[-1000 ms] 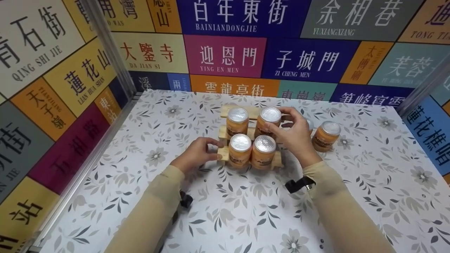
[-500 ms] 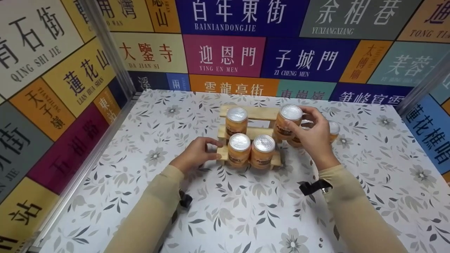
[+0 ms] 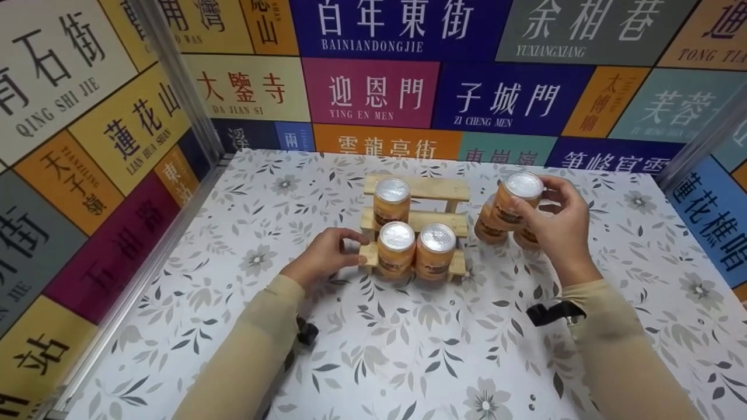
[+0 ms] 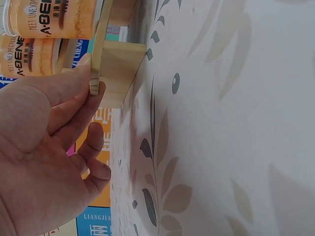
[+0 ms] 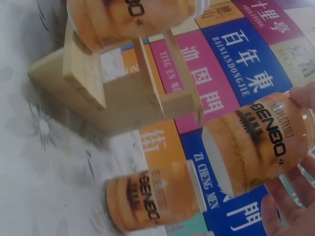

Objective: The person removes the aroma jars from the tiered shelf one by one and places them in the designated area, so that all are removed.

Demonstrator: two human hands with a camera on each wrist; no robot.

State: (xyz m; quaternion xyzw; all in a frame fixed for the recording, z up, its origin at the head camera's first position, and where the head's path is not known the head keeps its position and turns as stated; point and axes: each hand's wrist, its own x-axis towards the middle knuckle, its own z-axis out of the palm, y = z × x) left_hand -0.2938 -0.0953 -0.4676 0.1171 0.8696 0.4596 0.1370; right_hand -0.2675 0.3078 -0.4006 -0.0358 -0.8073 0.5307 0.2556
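My left hand (image 3: 327, 252) pinches the left end of the lowest slat of a stepped wooden rack (image 3: 426, 188); the left wrist view shows thumb and fingers on either side of the slat (image 4: 96, 64). Two orange cans with silver lids, a left one (image 3: 397, 259) and a right one (image 3: 436, 261), stand side by side on that lowest step. Another can (image 3: 391, 207) stands behind them, at the left. My right hand (image 3: 566, 227) grips a can (image 3: 509, 204) of the same kind, raised right of the rack. In the right wrist view this can (image 5: 258, 142) is tilted, its base showing.
Two more cans, a left one (image 3: 489, 230) and a right one (image 3: 527, 238), stand on the table right of the rack, partly hidden by the held can and right hand. The tabletop (image 3: 385, 361) has a leaf-patterned cover. Sign-printed panels (image 3: 373, 90) wall it in.
My right hand has lifted the can off the right side of the rack and carried it rightward, over the cans on the table. My left hand has stayed on the rack.
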